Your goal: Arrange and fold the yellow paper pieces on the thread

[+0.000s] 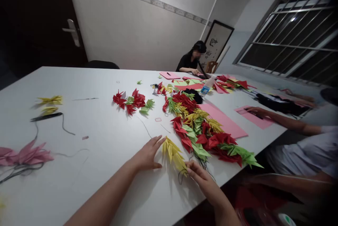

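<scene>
A string of folded yellow paper pieces (pixel 173 152) lies slanted on the white table (pixel 105 169) between my hands. My left hand (pixel 149 154) is at its upper left end, thumb and fingers spread apart. At its lower right end, my right hand (pixel 199 175) pinches the last piece near a loop of dark cord. Just beyond, a heap of red, green and yellow folded paper strings (pixel 211 138) rests on the table.
Red and green pieces (pixel 132 101), yellow pieces (pixel 50 100), a black pen (pixel 46 117) and a pink bundle (pixel 29 154) lie leftward. Pink sheets (pixel 224 120) and a bottle (pixel 207 86) stand or lie farther back. One person (pixel 188 62) sits opposite, another (pixel 303 148) at right.
</scene>
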`<action>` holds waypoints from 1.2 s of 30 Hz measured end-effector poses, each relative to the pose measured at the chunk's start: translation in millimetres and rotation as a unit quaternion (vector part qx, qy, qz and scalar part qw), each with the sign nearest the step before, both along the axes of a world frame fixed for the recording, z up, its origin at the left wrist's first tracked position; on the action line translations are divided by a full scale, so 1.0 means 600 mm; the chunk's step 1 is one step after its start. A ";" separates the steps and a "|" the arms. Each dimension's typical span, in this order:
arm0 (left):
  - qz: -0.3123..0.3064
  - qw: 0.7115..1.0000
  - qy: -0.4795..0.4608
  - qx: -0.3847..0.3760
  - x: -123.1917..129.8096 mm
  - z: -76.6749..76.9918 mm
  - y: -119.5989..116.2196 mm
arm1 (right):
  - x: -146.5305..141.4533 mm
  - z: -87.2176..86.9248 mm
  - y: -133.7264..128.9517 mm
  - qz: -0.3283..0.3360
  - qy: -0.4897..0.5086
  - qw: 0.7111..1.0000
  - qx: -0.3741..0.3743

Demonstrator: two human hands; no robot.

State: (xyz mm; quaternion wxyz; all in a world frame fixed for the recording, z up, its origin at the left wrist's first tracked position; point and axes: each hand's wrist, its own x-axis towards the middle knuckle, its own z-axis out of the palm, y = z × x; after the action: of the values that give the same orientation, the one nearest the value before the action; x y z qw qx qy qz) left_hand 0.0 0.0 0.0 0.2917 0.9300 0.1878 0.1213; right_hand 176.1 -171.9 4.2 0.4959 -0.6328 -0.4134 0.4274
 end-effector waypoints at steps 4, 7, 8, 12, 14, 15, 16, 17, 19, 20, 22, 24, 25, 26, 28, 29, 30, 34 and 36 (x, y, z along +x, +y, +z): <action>-0.076 0.996 -0.015 0.043 0.045 0.010 0.028 | -0.006 -0.008 -0.015 -0.024 0.191 0.981 -0.031; -0.102 0.993 -0.008 0.054 0.057 0.023 0.015 | -0.008 -0.012 -0.019 -0.059 0.277 0.958 -0.051; -0.093 0.994 0.011 0.051 0.053 0.028 0.007 | -0.009 -0.012 -0.018 -0.066 0.285 0.954 -0.059; -0.012 0.994 0.094 0.060 -0.004 0.055 -0.016 | -0.023 -0.006 0.011 -0.059 0.277 0.957 -0.066; 0.029 0.991 0.123 0.049 -0.052 0.068 -0.016 | -0.038 0.001 0.039 -0.031 0.280 0.957 -0.073; 0.055 0.988 0.140 0.038 -0.078 0.074 -0.014 | -0.047 0.006 0.055 -0.005 0.282 0.956 -0.080; 0.079 0.984 0.155 0.025 -0.106 0.079 -0.011 | -0.057 0.010 0.071 0.025 0.281 0.955 -0.087; 0.104 0.980 0.169 0.012 -0.133 0.084 -0.008 | -0.067 0.015 0.087 0.056 0.278 0.955 -0.090; 0.147 0.970 0.192 -0.015 -0.183 0.092 -0.003 | -0.086 0.022 0.117 0.108 0.267 0.954 -0.088; 0.167 0.965 0.199 -0.025 -0.206 0.095 -0.001 | -0.094 0.024 0.130 0.126 0.263 0.953 -0.085; 0.200 0.958 0.203 -0.041 -0.245 0.098 0.002 | -0.103 0.024 0.151 0.148 0.257 0.952 -0.081; 0.222 0.952 0.203 -0.052 -0.273 0.098 0.003 | -0.104 0.021 0.167 0.143 0.250 0.955 -0.073; 0.229 0.950 0.203 -0.055 -0.285 0.097 0.004 | -0.101 0.018 0.173 0.130 0.247 0.958 -0.067; 0.235 0.949 0.203 -0.058 -0.294 0.095 0.005 | -0.097 0.016 0.177 0.112 0.241 0.962 -0.061; 0.246 0.947 0.201 -0.058 -0.306 0.089 0.008 | -0.086 0.011 0.180 0.066 0.219 0.972 -0.053; 0.251 0.946 0.199 -0.056 -0.311 0.085 0.009 | -0.081 0.008 0.180 0.039 0.203 0.977 -0.051; 0.257 0.945 0.195 -0.052 -0.314 0.079 0.011 | -0.075 0.006 0.179 0.012 0.187 0.981 -0.048; 0.260 0.954 0.151 0.000 -0.331 0.048 0.018 | -0.052 -0.005 0.177 -0.064 0.135 0.989 -0.019; 0.257 0.958 0.116 0.047 -0.343 0.027 0.019 | -0.036 -0.013 0.179 -0.095 0.095 0.991 0.001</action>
State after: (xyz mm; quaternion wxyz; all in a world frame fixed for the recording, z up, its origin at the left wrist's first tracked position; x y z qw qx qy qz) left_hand -205.9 11.2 16.2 0.1825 0.8707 0.4472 0.0926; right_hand 154.2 -64.2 -3.4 0.5721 -0.6252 -0.3033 0.4357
